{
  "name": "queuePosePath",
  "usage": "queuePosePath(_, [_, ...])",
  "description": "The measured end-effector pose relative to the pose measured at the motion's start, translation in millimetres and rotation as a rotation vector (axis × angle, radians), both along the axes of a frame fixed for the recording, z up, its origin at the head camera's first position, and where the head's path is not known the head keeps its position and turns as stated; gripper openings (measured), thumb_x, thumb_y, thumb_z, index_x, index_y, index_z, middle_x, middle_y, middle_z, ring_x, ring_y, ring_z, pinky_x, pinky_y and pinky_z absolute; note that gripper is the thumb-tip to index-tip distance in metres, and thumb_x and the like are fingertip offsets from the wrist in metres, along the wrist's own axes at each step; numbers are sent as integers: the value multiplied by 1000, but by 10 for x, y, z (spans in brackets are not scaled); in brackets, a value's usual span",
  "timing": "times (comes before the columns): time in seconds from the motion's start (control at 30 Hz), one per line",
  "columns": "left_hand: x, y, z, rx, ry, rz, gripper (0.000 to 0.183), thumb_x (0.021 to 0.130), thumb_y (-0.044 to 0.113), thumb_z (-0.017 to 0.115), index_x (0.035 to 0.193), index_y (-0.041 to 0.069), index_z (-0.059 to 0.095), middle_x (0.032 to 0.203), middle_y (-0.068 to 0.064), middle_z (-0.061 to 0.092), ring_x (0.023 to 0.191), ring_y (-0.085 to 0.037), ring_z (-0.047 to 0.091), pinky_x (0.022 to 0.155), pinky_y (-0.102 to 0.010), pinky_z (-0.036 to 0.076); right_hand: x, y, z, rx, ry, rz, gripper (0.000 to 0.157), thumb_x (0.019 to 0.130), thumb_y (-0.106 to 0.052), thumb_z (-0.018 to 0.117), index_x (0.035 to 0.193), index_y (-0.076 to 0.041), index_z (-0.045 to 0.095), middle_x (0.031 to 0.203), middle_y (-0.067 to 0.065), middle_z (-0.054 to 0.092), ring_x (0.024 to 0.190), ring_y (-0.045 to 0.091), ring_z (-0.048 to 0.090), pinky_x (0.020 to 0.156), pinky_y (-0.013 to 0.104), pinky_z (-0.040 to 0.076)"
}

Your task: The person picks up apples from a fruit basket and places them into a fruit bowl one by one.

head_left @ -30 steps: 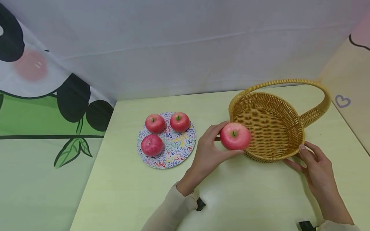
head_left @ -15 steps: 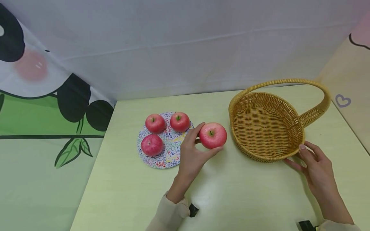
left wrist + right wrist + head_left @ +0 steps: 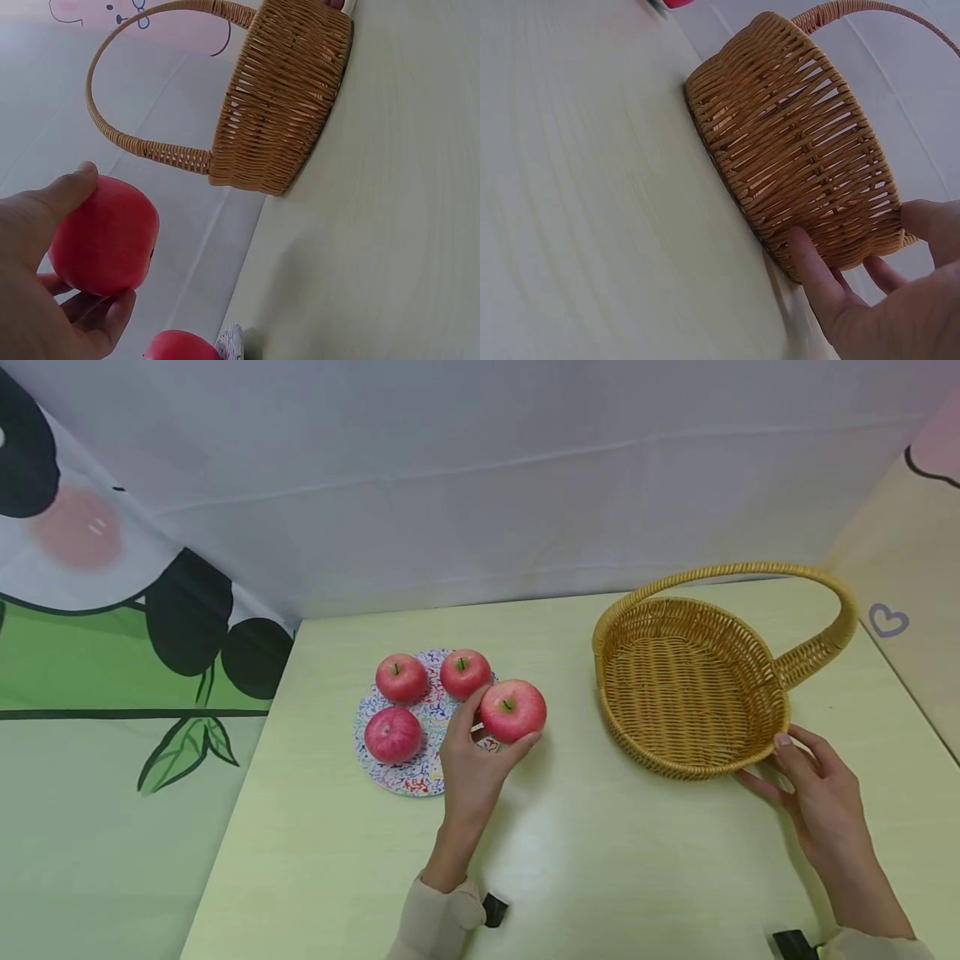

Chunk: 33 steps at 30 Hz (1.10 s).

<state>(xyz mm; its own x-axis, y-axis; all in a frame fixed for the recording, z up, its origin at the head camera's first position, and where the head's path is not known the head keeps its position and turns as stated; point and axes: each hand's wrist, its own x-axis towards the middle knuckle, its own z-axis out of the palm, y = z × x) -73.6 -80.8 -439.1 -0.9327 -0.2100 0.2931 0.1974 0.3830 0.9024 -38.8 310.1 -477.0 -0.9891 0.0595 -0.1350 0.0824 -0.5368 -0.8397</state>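
In the head view my left hand [image 3: 472,764] grips a red apple [image 3: 513,711] between thumb and fingers, raised over the table at the right edge of a patterned round plate [image 3: 416,785]. The left wrist view shows the apple [image 3: 109,236] held from its side. On the plate are two more red apples [image 3: 402,678] and a darker pinkish-red round fruit [image 3: 393,736]. My right hand [image 3: 825,802] holds the near right side of a wicker basket [image 3: 686,693], thumb at its rim and fingers against its outer wall [image 3: 802,150]. The basket's inside holds nothing.
A tall arched handle [image 3: 750,568] rises over the basket. Behind the pale table [image 3: 600,877] hangs a whitish cloth [image 3: 480,510], and a printed panda cloth [image 3: 82,660] lies to the left. A black strap end [image 3: 495,910] sticks out by the left sleeve.
My left hand has carried the apple leftward, from beside the basket's left rim to the plate's right edge. The right hand and basket have stayed in place.
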Motion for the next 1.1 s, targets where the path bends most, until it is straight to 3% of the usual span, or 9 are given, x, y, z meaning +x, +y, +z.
queuePosePath(0.23, [16, -143, -85, 40, -134, 141, 76, 70, 46, 87, 136, 27, 54, 126, 8, 58, 107, -14, 58, 86, -40, 59, -12, -17, 12, 12, -6, -4, 47, 100, -4, 52, 146, -6, 43, 127, 0, 68, 107, 16, 71, 76, 43, 59])
queuePosePath(0.37, [10, -227, -162, 57, -170, 188, 78, 70, 46, 87, 137, 24, 52, 127, 8, 57, 110, -17, 58, 88, -40, 59, -16, -21, 15, 12, -2, -1, 48, 100, -3, 51, 147, -6, 42, 127, 0, 68, 107, 16, 71, 77, 43, 59])
queuePosePath(0.6, [8, -307, -272, 36, -186, 231, 82, 70, 49, 87, 138, 24, 50, 130, 10, 56, 113, -14, 57, 92, -38, 57, -11, -23, 22, 4, 11, 4, 47, 100, -2, 50, 147, -5, 43, 128, 1, 68, 107, 17, 71, 77, 44, 59])
queuePosePath(0.77, [-4, -322, -314, -27, -211, 259, 85, 71, 46, 86, 141, 18, 48, 134, 5, 56, 119, -16, 54, 98, -41, 54, -5, -22, 30, -16, 15, 10, 46, 101, -2, 49, 146, -5, 44, 128, 2, 68, 108, 18, 71, 77, 44, 59])
queuePosePath(1.1, [3, -352, -380, -63, -245, 260, 85, 74, 38, 86, 144, 14, 45, 138, 0, 54, 126, -20, 51, 103, -46, 52, 17, -18, 38, -23, 12, 10, 43, 101, -1, 48, 143, -6, 47, 126, 2, 69, 107, 18, 71, 77, 44, 59])
